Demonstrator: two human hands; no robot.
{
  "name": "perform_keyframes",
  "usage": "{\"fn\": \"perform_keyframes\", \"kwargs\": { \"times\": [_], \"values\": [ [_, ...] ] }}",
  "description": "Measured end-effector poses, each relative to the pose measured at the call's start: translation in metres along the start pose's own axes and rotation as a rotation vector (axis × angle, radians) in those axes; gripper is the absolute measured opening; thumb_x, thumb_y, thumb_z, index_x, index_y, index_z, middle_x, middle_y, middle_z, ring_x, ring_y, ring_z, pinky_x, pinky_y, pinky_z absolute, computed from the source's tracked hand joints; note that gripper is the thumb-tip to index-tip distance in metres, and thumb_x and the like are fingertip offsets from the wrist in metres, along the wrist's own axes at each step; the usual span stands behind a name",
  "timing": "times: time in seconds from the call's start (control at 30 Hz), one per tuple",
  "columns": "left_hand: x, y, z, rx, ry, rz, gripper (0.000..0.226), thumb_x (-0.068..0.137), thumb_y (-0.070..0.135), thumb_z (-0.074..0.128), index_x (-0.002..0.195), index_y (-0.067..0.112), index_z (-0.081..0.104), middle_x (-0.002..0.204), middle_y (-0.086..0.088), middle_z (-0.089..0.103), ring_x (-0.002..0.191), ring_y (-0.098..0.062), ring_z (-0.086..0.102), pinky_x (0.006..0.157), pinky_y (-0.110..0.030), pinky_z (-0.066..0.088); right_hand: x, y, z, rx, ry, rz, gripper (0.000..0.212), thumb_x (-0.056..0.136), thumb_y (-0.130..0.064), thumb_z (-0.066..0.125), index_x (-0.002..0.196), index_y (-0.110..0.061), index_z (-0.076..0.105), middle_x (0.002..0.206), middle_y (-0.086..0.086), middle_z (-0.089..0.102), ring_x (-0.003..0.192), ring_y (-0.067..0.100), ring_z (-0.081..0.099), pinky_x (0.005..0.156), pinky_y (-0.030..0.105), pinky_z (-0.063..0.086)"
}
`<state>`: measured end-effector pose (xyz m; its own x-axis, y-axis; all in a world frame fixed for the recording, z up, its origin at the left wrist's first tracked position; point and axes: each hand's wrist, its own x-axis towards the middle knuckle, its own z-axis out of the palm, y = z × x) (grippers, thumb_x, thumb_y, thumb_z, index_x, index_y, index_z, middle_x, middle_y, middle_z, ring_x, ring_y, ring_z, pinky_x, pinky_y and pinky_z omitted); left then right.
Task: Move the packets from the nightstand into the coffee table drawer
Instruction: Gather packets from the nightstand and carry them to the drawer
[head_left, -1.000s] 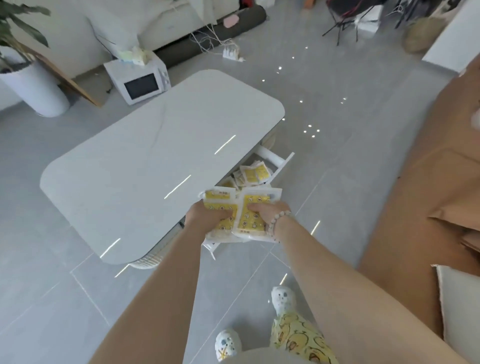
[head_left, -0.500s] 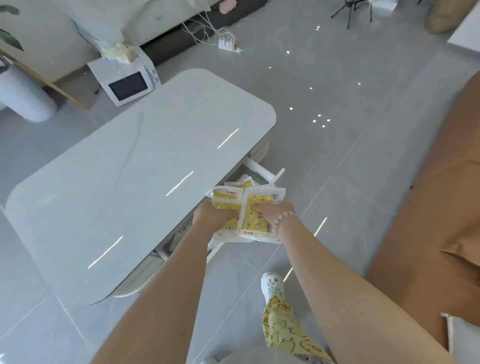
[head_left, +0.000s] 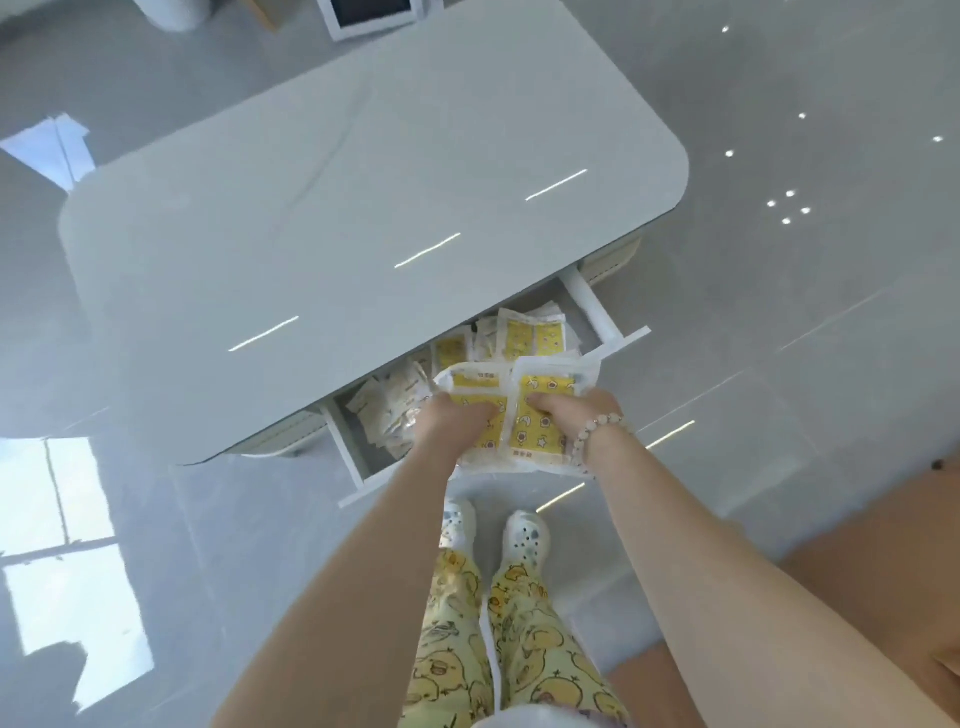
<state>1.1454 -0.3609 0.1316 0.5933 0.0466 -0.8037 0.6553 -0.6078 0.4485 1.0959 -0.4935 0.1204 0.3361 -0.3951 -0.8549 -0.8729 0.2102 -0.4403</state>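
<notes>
Both hands, left (head_left: 457, 423) and right (head_left: 576, 415), clamp yellow packets (head_left: 540, 441) mid-frame, over the open desk drawer (head_left: 592, 312) holding more.

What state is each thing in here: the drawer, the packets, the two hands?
drawer: pulled open from under the coffee table.
packets in drawer: lying loose in a heap.
held packets: bunched over the drawer's near side, not yet dropped.
left hand: grips the held packets.
right hand: grips the held packets.
</notes>
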Motion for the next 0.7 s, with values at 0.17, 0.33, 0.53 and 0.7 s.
{"fn": "perform_keyframes", "kwargs": {
  "times": [0.17, 0.33, 0.53, 0.7],
  "values": [
    [0.037, -0.009, 0.007, -0.094, 0.003, -0.086, 0.031, 0.08, 0.027, 0.063, 0.107, 0.013, 0.061, 0.109, -0.004, 0.062, 0.095, -0.022, 0.062, 0.082, -0.033, 0.054, 0.033, -0.004, 0.021, -0.093, -0.011, 0.041, 0.087, 0.055, -0.046, 0.081, 0.128, -0.006, 0.055, 0.123, 0.009, 0.063, 0.109, 0.027, 0.062, 0.094, 0.04, 0.051],
    [0.1, -0.021, 0.01, -0.19, -0.003, -0.123, 0.016, 0.087, 0.016, 0.054, 0.074, 0.025, 0.051, 0.085, 0.002, 0.059, 0.082, -0.018, 0.058, 0.069, -0.027, 0.046, 0.093, -0.016, 0.055, -0.246, -0.032, 0.037, 0.06, 0.07, -0.036, 0.075, 0.12, -0.007, 0.06, 0.116, 0.008, 0.066, 0.103, 0.026, 0.064, 0.092, 0.039, 0.052],
    [0.217, -0.053, 0.019, -0.283, 0.025, -0.161, 0.012, 0.084, 0.013, 0.059, 0.078, 0.023, 0.057, 0.08, 0.004, 0.063, 0.089, -0.019, 0.065, 0.077, -0.031, 0.054, 0.202, -0.021, 0.118, -0.453, -0.116, -0.019, 0.02, 0.083, -0.024, 0.062, 0.074, -0.01, 0.051, 0.081, 0.005, 0.055, 0.07, 0.02, 0.054, 0.058, 0.025, 0.04],
    [0.306, -0.082, 0.03, -0.305, 0.064, -0.121, 0.024, 0.085, 0.017, 0.06, 0.109, 0.015, 0.061, 0.097, -0.001, 0.066, 0.095, -0.019, 0.063, 0.073, -0.029, 0.052, 0.281, -0.02, 0.162, -0.57, -0.15, -0.083, 0.043, 0.089, -0.02, 0.061, 0.125, -0.002, 0.05, 0.107, 0.009, 0.054, 0.088, 0.02, 0.05, 0.052, 0.02, 0.036]
  ]
}}
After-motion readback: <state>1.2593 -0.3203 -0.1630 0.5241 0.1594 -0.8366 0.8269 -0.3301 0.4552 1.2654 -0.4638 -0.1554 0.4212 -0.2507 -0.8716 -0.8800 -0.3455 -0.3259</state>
